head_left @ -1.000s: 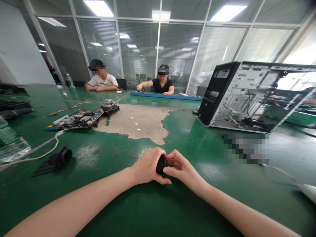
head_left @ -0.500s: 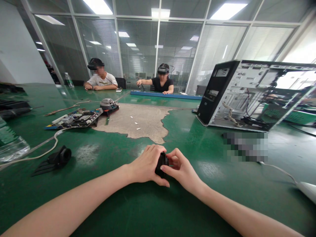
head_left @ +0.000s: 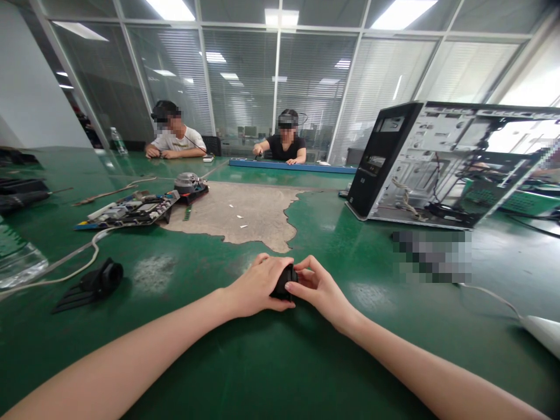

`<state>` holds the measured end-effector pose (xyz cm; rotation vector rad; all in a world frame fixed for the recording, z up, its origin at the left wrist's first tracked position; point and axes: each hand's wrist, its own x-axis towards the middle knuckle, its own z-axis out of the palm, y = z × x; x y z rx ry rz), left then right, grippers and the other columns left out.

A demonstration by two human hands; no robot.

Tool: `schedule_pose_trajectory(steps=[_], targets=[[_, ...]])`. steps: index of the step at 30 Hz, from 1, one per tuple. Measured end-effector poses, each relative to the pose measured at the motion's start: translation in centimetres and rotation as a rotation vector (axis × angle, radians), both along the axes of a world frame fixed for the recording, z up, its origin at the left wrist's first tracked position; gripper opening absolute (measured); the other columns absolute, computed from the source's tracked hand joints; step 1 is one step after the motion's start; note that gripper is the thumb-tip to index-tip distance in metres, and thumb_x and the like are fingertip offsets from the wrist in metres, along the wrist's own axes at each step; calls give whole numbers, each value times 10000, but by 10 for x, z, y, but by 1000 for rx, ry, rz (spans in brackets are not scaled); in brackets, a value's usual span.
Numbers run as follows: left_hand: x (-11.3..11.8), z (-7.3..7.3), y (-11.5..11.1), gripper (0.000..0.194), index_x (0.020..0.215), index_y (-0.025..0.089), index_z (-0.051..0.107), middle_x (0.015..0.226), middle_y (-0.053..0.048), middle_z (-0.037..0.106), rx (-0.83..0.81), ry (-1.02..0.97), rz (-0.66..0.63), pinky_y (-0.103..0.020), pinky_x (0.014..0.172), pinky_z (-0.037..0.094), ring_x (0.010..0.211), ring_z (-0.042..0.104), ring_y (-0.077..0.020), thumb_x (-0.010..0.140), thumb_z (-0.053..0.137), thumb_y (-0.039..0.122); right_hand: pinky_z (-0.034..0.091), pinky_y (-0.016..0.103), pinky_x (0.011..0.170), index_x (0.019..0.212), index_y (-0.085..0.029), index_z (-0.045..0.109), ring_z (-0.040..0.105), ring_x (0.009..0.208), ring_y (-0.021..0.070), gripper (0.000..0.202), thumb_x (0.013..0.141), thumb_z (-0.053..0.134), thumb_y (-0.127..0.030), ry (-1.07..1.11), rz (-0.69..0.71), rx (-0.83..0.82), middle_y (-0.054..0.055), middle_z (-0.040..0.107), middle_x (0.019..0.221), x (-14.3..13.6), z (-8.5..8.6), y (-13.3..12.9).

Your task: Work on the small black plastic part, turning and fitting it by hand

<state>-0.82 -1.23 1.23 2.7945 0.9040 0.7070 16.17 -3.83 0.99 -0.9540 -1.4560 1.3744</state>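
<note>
A small black part (head_left: 283,286), plastic by its look, is held between my two hands above the green table's near middle. My left hand (head_left: 258,284) wraps it from the left, palm down, with the thumb along its lower edge. From the right, my right hand (head_left: 318,287) pinches its side between thumb and fingers. Much of the part is hidden by my fingers, so I cannot tell its exact kind. On the table to the left lies another black piece (head_left: 98,283) with a round ring and flat prongs.
A circuit board (head_left: 131,209) and a fan-like cooler (head_left: 191,185) sit left on the table (head_left: 196,361). An open computer case (head_left: 394,169) stands at right, with a blurred dark object (head_left: 431,256) before it. A water bottle (head_left: 17,251) is far left. Two people sit opposite.
My left thumb has moved up closer against the black part's lower edge. My right hand keeps its pinch. The person opposite in black has drawn a raised hand down and inward.
</note>
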Motion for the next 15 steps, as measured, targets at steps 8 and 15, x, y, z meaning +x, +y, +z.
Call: schedule_pose_trajectory(steps=[8, 15], targets=[[1, -6, -2, 604, 1132, 188, 325, 1042, -56, 501, -33, -32, 51, -350, 780, 335, 899, 468, -228, 637, 641, 330, 437, 229, 603, 803, -208, 407, 542, 653, 92, 279, 709, 619, -362, -10, 37, 48, -42, 517, 759, 2, -4, 0], [1, -5, -4, 579, 1118, 189, 335, 1049, -55, 499, -14, -6, 52, -339, 767, 319, 886, 454, -225, 646, 641, 325, 424, 268, 705, 798, -193, 465, 537, 765, 122, 274, 689, 631, -381, -76, 33, 61, -17, 543, 822, 7, 3, 3]])
